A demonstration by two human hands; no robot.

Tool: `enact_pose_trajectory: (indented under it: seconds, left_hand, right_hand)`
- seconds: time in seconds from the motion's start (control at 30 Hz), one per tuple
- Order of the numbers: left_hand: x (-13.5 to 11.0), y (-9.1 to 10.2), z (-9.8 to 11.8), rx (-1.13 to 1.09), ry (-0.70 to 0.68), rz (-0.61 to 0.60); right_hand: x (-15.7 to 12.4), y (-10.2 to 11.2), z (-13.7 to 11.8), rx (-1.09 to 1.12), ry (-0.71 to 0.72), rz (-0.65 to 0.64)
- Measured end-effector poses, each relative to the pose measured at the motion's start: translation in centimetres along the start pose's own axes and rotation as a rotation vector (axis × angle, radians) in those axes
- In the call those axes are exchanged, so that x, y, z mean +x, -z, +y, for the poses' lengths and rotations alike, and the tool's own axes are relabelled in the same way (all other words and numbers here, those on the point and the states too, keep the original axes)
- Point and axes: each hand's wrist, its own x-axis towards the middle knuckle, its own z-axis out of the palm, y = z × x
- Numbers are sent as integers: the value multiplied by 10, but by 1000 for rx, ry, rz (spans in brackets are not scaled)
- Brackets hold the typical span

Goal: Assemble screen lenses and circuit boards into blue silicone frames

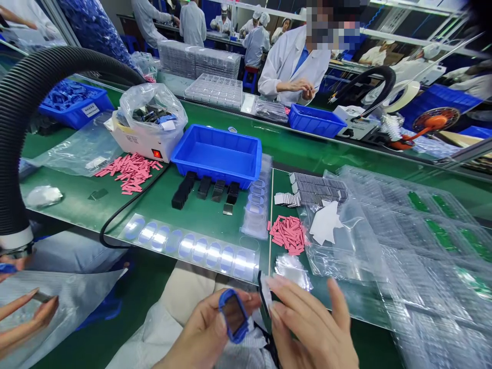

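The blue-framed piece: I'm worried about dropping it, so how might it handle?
The blue-framed piece looks small in the left hand, so probably light. Its thick frame suggests stiffness; the dark, screen-like face could be fragile.

Strip (265, 293) in right hand (309, 323) blurred, clear trays (426, 302) cut off right, co-worker's head (332, 24) pixelated

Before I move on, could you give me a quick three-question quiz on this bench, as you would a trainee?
1. True or false: the camera wearer's left hand holds a blue case.
2. What colour is the switch on the white box?
a) green
b) red
c) yellow
3. Which lies nearer that hand: the oval sheet or the middle blue bin?

Key: 1. True. 2. b) red. 3. The oval sheet.
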Motion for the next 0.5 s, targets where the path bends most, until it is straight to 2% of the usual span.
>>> enact_pose_trajectory:
  seconds: [0.13, 0.33, 0.43, 0.5]
  left_hand:
    - [-6, 0, 12, 129, -4, -38]
    - [-5, -6, 12, 124, 24, -74]
    - [-4, -3, 13, 115, 90, -123]
    - [-4, 1, 14, 133, 112, -193]
  right_hand:
    - [0, 5, 7, -1, 138, -123]
    - [-8, 7, 10, 17, 207, -280]
    - [-13, 9, 11, 64, 206, -268]
    - [-14, 12, 11, 113, 144, -210]
